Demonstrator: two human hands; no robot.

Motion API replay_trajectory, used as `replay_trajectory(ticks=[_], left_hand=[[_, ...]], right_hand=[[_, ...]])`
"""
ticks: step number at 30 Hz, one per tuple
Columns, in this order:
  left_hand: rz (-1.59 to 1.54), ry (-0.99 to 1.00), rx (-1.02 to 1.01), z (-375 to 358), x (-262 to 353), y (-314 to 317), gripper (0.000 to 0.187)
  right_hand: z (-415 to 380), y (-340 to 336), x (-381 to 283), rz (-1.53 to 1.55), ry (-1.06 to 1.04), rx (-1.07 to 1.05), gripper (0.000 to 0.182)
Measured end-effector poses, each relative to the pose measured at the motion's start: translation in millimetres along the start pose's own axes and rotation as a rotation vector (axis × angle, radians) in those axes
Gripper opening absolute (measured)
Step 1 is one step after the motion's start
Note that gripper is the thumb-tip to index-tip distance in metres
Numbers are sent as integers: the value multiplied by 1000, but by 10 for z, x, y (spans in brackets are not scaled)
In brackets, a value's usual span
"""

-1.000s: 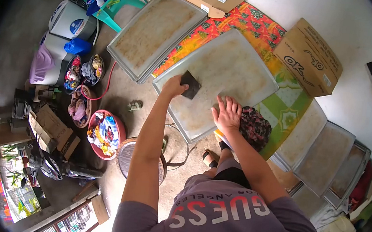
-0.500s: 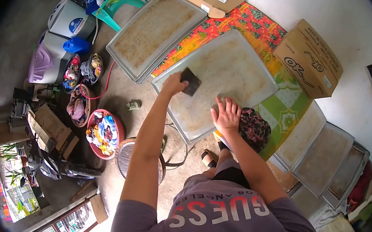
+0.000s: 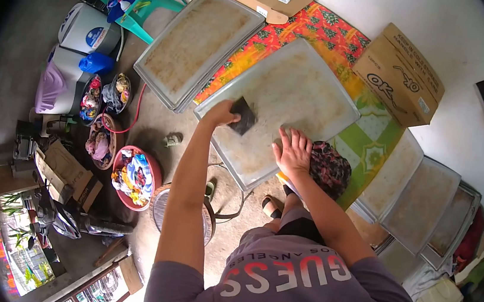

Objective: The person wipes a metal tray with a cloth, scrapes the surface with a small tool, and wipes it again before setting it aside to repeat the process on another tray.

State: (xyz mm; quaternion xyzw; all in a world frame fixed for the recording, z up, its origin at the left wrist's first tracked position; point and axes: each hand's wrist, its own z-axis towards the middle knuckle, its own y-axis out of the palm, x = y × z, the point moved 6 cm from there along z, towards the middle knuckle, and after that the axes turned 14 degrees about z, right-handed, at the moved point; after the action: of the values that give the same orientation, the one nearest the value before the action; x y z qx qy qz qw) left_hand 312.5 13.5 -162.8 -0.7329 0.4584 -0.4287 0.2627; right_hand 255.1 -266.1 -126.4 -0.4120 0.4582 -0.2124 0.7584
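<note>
A large, shallow metal baking tray [image 3: 298, 80] with a worn, brown-stained surface lies in front of me on the cloth-covered table. My left hand [image 3: 220, 114] grips a dark, flat square pad [image 3: 243, 116], thumb on top, and holds it against the tray near its left edge. The pad's exact material cannot be made out. My right hand [image 3: 294, 152] rests flat on the tray's near right side, fingers spread, holding nothing. Beside that wrist is a dark floral-patterned cloth bundle [image 3: 330, 170].
Stacked trays [image 3: 200, 45] stand to the left, more trays [image 3: 427, 202] to the right. A cardboard box [image 3: 399, 76] sits on the patterned tablecloth [image 3: 370, 127]. A round stool [image 3: 160, 210] and a basin of clothes [image 3: 153, 171] are on the floor at left.
My left hand and the dark pad have shifted slightly left and toward me across the tray. My right hand stays in place on the tray. The whole view has tilted a little.
</note>
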Motion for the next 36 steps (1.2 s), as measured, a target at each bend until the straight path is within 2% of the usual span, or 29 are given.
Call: replay_trajectory(ticks=[3, 4, 7, 8, 11, 12, 15, 16, 19, 20, 23, 24, 27, 28, 31, 32, 35, 36], left_hand=[[37, 7, 284, -87, -127, -60, 48], [-5, -192, 225, -178, -213, -123, 46], [-195, 4, -98, -316, -172, 50, 41], [-104, -3, -59, -324, -200, 57, 38], [-133, -196, 243, -408, -423, -145, 37], [-83, -120, 127, -408, -387, -105, 42], [4, -69, 86, -448, -250, -56, 44], [-7, -248, 331, -509, -291, -183, 47], [32, 9, 302, -396, -287, -120, 48], [48, -57, 83, -384, -207, -82, 47], [29, -190, 255, -445, -176, -248, 42], [38, -159, 128, -421, -141, -230, 38], [68, -74, 67, -455, 15, -146, 38], [110, -146, 246, -461, -15, -215, 38], [39, -29, 80, -384, -69, -121, 39], [66, -54, -8, -397, -32, -97, 38], [88, -195, 210, -457, -68, -273, 38], [86, -130, 143, -396, -73, -217, 38]], right_hand=[[3, -6, 0, -1, -10, 16, 52], [10, -2, 0, 3, -7, 16, 51], [-7, -10, 3, 7, -9, 13, 51], [-2, -16, 1, 6, -14, 17, 51], [17, -17, -13, 8, -4, 13, 50], [14, -23, -11, 7, -3, 4, 50], [18, -21, -27, 2, -7, -3, 50], [33, -21, -32, 1, -10, -1, 50], [12, -44, -33, -6, -7, -4, 50], [14, -47, -32, -6, -11, -7, 50], [38, -33, -47, -4, -18, 1, 50], [27, -30, -35, -8, -16, 3, 50], [17, -27, -26, 13, -20, 16, 50], [20, -25, -28, 16, -20, 14, 51], [9, -31, -22, 14, -12, 13, 51], [8, -33, -21, 10, -17, 12, 51], [30, -34, -35, 10, -18, 11, 51], [21, -37, -30, 8, -11, 9, 52]])
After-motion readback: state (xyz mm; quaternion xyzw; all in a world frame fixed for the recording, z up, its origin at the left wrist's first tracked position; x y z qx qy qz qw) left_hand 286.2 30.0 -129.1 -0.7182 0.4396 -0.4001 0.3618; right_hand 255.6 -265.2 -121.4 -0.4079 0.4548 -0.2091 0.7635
